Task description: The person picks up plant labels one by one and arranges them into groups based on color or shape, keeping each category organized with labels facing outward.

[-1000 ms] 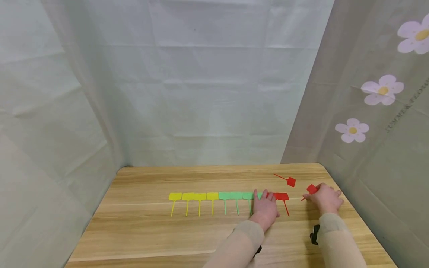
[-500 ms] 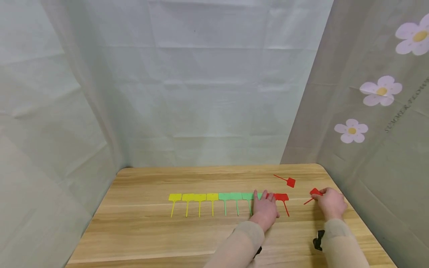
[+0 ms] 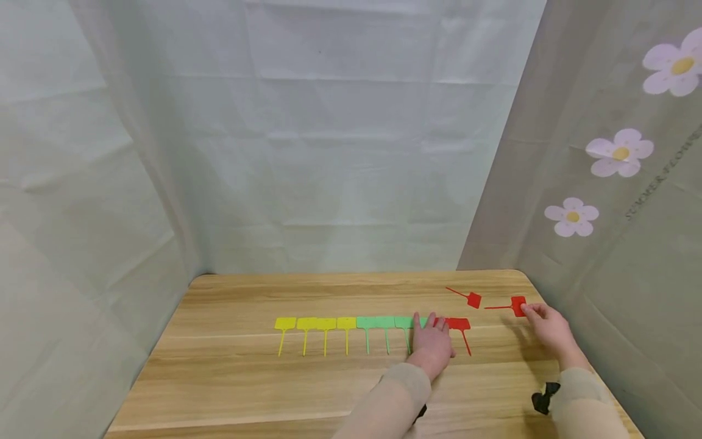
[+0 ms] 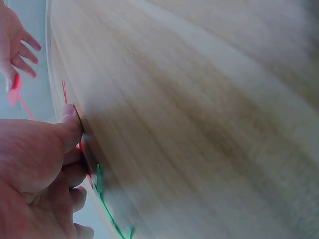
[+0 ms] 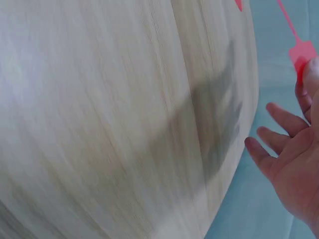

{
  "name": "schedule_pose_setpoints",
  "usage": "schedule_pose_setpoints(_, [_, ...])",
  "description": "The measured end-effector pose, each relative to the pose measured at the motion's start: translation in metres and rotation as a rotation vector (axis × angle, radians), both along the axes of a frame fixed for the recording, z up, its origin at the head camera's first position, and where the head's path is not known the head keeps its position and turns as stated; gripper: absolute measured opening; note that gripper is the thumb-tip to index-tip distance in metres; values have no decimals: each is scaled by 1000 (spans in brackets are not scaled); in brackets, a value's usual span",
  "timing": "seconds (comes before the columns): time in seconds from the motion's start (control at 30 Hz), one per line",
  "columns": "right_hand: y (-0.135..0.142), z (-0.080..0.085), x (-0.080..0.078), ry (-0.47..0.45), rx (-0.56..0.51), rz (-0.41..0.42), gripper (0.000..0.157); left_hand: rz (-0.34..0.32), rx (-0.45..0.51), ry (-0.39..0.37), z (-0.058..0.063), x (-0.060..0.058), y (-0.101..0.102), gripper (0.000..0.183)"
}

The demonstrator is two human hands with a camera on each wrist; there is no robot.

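A row of flat tags with thin tails runs across the table: yellow tags (image 3: 316,324), then green tags (image 3: 384,322), then red tags (image 3: 457,324) at the right end. My left hand (image 3: 430,346) rests on the row where green meets red, fingers spread, hiding some tags beneath it. Between thumb and forefinger my right hand (image 3: 550,329) pinches a red cable-tie tag (image 3: 517,306) by its flat head, tail pointing left. In the right wrist view this held red tag (image 5: 301,52) is up off the table, and the other fingers are spread.
One more loose red tag (image 3: 474,300) lies behind the row's right end. The wooden table (image 3: 247,384) has pale cloth (image 3: 340,152) hanging behind it and a flower-printed cloth (image 3: 620,256) along its right side.
My right hand has lifted the red tag and moved to the right with it. The tag's tail has swung from pointing down-left to pointing left. My left hand stays in place.
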State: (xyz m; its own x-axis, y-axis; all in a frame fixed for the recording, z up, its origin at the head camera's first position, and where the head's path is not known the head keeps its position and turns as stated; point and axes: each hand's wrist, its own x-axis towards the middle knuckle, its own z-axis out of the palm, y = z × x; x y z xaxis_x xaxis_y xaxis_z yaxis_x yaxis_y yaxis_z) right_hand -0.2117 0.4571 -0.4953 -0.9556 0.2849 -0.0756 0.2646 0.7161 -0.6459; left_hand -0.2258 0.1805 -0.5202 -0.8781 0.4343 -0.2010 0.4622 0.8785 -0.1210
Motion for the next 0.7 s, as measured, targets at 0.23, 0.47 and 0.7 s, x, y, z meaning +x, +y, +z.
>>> schedule_pose_setpoints(0.23, [0,12,4,89,-7,105,59,-2,-23,6,-1,1,1,66])
schedule_pose_setpoints(0.47, [-1,23,-1,131,106,237,41,0,-10,7,-3,0,1,68])
schedule_pose_setpoints(0.7, [-11,38,-10,34,114,348,45,-7,-17,26,-4,3,0,67])
